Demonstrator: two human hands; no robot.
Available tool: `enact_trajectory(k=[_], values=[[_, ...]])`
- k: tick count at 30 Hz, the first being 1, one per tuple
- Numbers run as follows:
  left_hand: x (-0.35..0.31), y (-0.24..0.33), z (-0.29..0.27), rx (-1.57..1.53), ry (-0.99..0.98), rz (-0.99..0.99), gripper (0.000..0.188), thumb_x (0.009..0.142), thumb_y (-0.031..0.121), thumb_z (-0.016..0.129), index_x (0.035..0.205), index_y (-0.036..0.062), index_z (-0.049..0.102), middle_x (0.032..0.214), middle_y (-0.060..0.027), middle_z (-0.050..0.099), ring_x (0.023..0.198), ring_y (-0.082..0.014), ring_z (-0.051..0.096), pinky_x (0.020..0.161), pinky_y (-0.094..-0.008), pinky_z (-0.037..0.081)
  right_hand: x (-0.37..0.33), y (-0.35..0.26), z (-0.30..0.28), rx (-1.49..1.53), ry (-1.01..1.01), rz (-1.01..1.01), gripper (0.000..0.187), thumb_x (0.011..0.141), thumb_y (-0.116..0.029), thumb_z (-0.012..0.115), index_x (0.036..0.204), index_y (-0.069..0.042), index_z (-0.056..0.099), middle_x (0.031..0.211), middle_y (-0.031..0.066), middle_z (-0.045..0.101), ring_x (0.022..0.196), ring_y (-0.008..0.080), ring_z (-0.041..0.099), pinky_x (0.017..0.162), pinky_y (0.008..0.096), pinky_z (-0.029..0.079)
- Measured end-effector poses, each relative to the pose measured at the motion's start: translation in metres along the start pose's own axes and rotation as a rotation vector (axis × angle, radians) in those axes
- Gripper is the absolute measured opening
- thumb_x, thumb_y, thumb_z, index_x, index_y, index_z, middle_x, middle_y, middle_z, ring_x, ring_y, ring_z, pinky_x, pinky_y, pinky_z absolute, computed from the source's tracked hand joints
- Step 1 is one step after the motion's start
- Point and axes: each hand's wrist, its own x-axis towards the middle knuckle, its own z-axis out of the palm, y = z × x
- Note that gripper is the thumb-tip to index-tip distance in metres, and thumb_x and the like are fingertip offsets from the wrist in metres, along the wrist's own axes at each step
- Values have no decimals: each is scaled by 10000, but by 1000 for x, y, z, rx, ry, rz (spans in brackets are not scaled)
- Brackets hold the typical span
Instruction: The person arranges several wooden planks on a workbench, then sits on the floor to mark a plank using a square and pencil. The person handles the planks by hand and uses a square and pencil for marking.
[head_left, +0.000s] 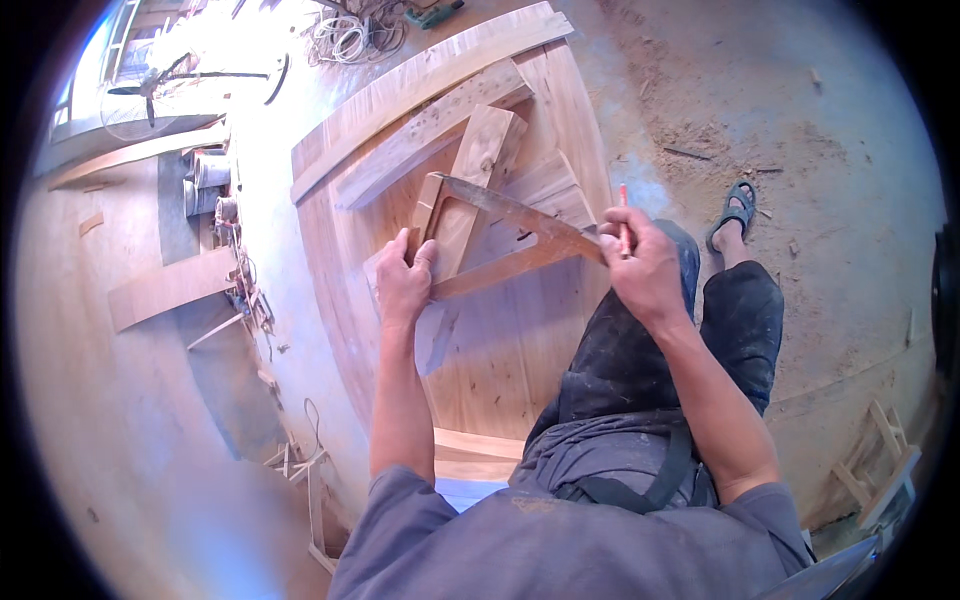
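A triangular carpenter's square [515,212], with a thick wooden stock on its left side and a long thin blade, is held over several wooden pieces. My left hand [404,283] is closed on the stock, thumb and fingers gripping its lower end. At the pointed right end of the square is my right hand [641,265], closed with a red pencil [624,222] upright between its fingers. Those fingers also touch the square's tip. Beneath the square, a squared timber block [484,150] lies at a slant. Part of it is hidden by the square.
A wide wooden panel [490,355] lies under the work, with a long plank [430,95] and a shorter board [440,135] across its far part. A standing fan [150,90], metal cans [208,170] and cables are at left. Sawdust and scraps litter the floor at right, near my sandalled foot [735,210].
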Motion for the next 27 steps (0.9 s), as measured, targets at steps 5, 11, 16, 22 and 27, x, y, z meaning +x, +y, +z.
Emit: enact_trajectory(k=[5, 11, 16, 22, 27], values=[[5, -28, 15, -52, 50, 63, 565, 945, 262, 734, 1335, -122, 595, 1139, -242, 735, 1030, -247, 706, 924, -345, 530, 1, -2, -25, 28, 105, -106, 203, 937, -45, 683, 1137, -12, 671, 926, 105, 750, 837, 164, 708, 789, 307, 555], [17, -7, 8, -78, -54, 54, 542, 925, 240, 739, 1313, -117, 610, 1106, -241, 728, 1021, -254, 692, 917, -360, 526, 7, -15, -39, 160, 101, -109, 166, 985, -85, 679, 1134, -11, 668, 946, 61, 730, 890, 114, 668, 808, 262, 527], [16, -5, 6, -76, -49, 80, 461, 923, 207, 727, 1264, -91, 644, 991, -169, 746, 903, -187, 674, 840, -338, 532, 7, -24, -43, 182, 42, -127, 123, 988, -103, 680, 1073, -14, 678, 862, 43, 693, 814, 90, 620, 736, 247, 497], [15, 3, 5, -119, -69, 46, 385, 922, 178, 711, 1218, -64, 664, 925, -119, 722, 852, -155, 634, 804, -325, 521, 6, -32, -48, 224, -135, -147, 169, 980, -172, 712, 968, -5, 696, 809, 60, 665, 748, 109, 595, 693, 273, 479], [15, 3, 3, -110, -80, 24, 347, 926, 143, 698, 1213, -50, 671, 915, -93, 717, 844, -141, 623, 803, -317, 517, 23, -35, -47, 258, -312, -295, 283, 1012, -265, 661, 1062, 5, 726, 842, 89, 671, 763, 151, 596, 709, 292, 472]])
